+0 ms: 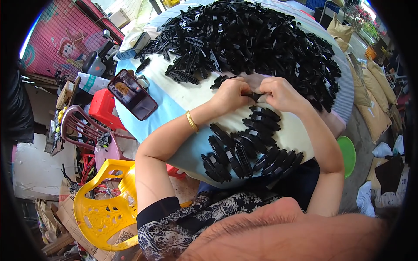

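Left hand [229, 93] and right hand [281, 92] closed on small black plastic clip [256, 95], above round cloth-covered table [183, 98] (outdoors, cluttered); glossy, slotted.

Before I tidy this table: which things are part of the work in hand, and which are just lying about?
In use: small black plastic piece pinched by left hand and right hand; big heap of black pieces; laid-out rows.
Lying about: phone, yellow chair, green lid.
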The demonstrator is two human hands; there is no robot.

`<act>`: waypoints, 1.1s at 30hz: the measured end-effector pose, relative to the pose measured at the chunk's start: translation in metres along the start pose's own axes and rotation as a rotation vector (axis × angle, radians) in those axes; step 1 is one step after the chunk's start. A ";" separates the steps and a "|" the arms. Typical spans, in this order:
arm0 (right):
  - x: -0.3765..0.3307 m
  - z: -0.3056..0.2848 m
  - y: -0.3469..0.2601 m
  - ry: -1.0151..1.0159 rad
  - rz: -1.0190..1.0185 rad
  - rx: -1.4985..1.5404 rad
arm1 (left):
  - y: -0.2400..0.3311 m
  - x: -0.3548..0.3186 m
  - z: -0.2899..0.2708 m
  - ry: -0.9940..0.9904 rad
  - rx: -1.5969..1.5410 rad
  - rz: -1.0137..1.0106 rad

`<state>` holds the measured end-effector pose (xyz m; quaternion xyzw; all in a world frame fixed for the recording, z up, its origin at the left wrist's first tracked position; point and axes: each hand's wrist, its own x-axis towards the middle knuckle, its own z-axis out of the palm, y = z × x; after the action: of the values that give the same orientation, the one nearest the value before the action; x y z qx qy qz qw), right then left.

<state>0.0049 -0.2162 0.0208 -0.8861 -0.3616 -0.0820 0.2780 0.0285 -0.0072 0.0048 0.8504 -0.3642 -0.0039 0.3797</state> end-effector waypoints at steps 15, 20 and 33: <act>-0.004 0.011 -0.009 -0.115 0.006 0.312 | 0.040 -0.145 -0.040 -0.220 0.062 0.108; -0.018 0.011 -0.020 -0.105 -0.086 0.236 | 0.063 -0.134 -0.002 -0.157 0.168 0.172; -0.123 -0.016 -0.050 0.072 0.202 0.410 | 0.107 -0.094 0.064 -0.275 0.120 0.563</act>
<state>-0.1178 -0.2693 0.0133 -0.8393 -0.2700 -0.0101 0.4717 -0.1243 -0.0372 0.0035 0.7287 -0.6326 0.0081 0.2622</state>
